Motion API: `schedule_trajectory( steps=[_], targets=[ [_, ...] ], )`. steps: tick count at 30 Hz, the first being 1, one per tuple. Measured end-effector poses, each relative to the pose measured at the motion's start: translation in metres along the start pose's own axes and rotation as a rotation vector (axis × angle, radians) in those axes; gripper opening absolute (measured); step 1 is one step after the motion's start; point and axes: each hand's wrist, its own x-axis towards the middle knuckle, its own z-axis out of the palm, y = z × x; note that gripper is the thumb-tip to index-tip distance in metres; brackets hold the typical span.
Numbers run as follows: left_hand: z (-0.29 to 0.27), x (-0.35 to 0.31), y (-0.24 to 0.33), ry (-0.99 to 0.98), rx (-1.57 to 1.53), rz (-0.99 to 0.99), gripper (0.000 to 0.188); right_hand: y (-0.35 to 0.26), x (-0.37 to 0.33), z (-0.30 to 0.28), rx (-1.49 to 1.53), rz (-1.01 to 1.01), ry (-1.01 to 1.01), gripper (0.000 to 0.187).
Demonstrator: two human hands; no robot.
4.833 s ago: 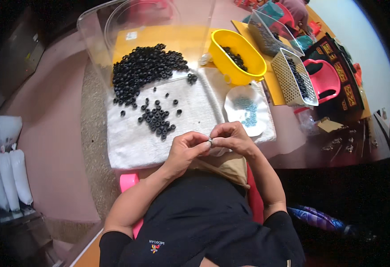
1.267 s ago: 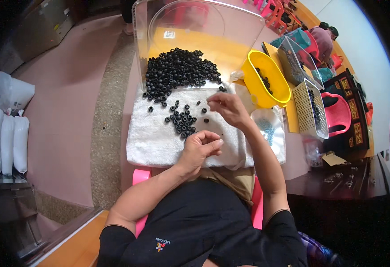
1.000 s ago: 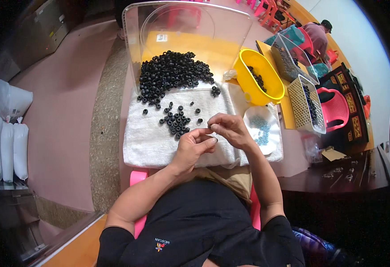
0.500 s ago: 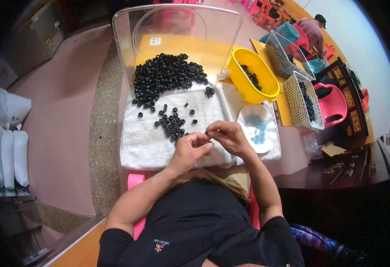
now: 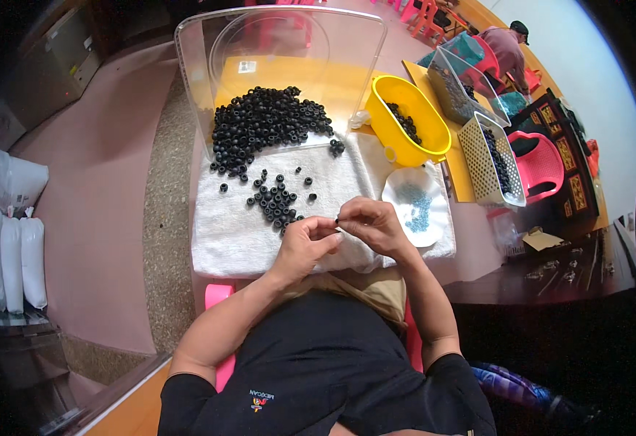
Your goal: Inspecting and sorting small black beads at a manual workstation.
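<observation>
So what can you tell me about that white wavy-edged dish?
The white dish looks shallow, with a wavy rim; I can't tell its material. It lies face up at the right side of the white towel, close beside the right hand; whether they touch is unclear. Small pale-blue pieces lie scattered inside.

Right hand (image 5: pixel 376 224) pinching a dark speck (image 5: pixel 337 220), too small on my remote feed to identify. Left hand (image 5: pixel 303 247) curled; its inside hidden from me. Blue bits (image 5: pixel 419 212) too fine to separate. White bags (image 5: pixel 11 265) clipped at left rim. Purple patterned item (image 5: pixel 510 384) fades into black.
</observation>
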Motion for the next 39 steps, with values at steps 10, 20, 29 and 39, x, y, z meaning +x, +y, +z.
schedule_trajectory(
  steps=[10, 20, 29, 39],
  targets=[
    [0.001, 0.001, 0.0, -0.021, 0.088, 0.04, 0.022, -0.007, -0.007, -0.009, 0.196, 0.182, -0.1, 0.007],
    [0.003, -0.001, 0.004, -0.066, 0.009, 0.036, 0.016, -0.015, -0.005, -0.024, 0.306, 0.334, -0.278, 0.008],
    [-0.001, 0.0, 0.003, -0.095, 0.025, 0.042, 0.017, -0.007, -0.005, -0.023, 0.242, 0.26, -0.313, 0.01],
    [-0.002, 0.0, 0.002, 0.031, -0.097, -0.018, 0.013, -0.005, -0.024, 0.023, -0.559, -0.48, 0.24, 0.03]
  ],
)
